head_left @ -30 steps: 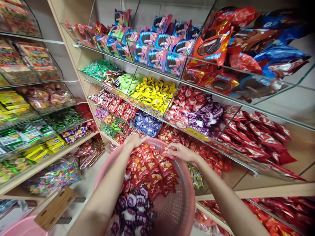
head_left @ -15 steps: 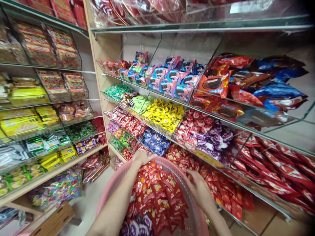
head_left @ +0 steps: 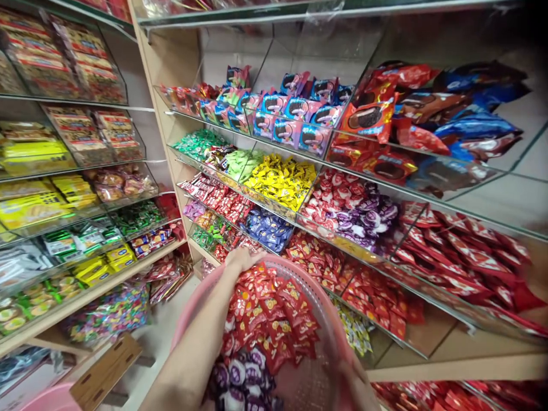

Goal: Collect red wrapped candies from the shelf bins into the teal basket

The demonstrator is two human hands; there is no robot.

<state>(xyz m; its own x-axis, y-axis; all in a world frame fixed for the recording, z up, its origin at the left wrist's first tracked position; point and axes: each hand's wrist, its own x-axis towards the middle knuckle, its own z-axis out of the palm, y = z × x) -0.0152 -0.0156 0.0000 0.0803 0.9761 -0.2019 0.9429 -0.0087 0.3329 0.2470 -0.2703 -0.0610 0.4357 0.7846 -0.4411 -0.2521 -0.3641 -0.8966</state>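
Observation:
I hold a pink plastic basket (head_left: pixel 326 303) in front of me, against the sweet shelves. Small red snack packets (head_left: pixel 274 319) are heaped in it, with purple and white wrapped sweets (head_left: pixel 244 377) at the near side. My left hand (head_left: pixel 240 260) curls over the basket's far rim, fingers closed on it. My right hand (head_left: pixel 357 385) shows only in part at the bottom edge, beside the basket's right rim; its fingers are blurred. Just beyond the basket is a glass bin of the same red packets (head_left: pixel 321 262).
Slanted glass bins on wooden shelves fill the front and right: yellow sweets (head_left: pixel 282 180), red and purple sweets (head_left: pixel 351 208), blue sweets (head_left: pixel 268 228), cookie packs (head_left: pixel 291 114). More stocked shelves (head_left: pixel 64 200) stand left. A wooden stool (head_left: pixel 105 371) and another pink basin (head_left: pixel 43 399) are on the floor.
My right hand has left the red packets, moved to the basket's right rim and slid down toward me. The view has tilted upward. My left hand has stayed on the far rim.

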